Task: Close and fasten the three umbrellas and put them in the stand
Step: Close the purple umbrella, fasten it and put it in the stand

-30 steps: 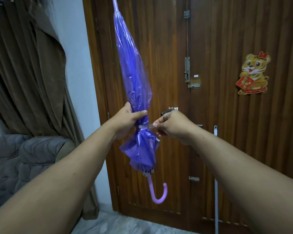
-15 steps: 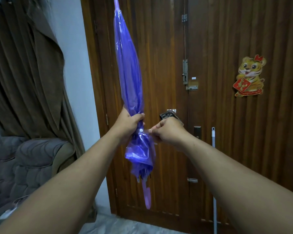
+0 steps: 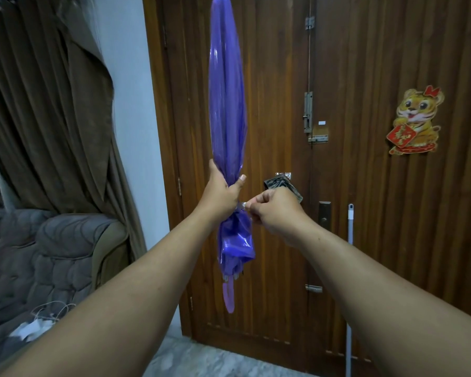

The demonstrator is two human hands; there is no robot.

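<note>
The left hand [image 3: 221, 194] is gripping the purple umbrella [image 3: 227, 104], now rolled tighter; the right hand [image 3: 273, 210] is pinching its strap [image 3: 242, 204] closer, fastening likely imminent.

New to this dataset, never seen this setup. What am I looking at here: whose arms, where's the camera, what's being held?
There is no robot. A person wears a wide-angle camera on the head, looking forward and down, so the two bare arms reaching in from the bottom are their own. The left hand grips a folded purple umbrella, held upright with its curved handle hanging at the bottom. The right hand pinches the small tie strap at the umbrella's waist, apparently to fasten it. Behind stand a wooden door with a tiger sticker, a brown curtain and a grey sofa. No stand is in view.
</note>
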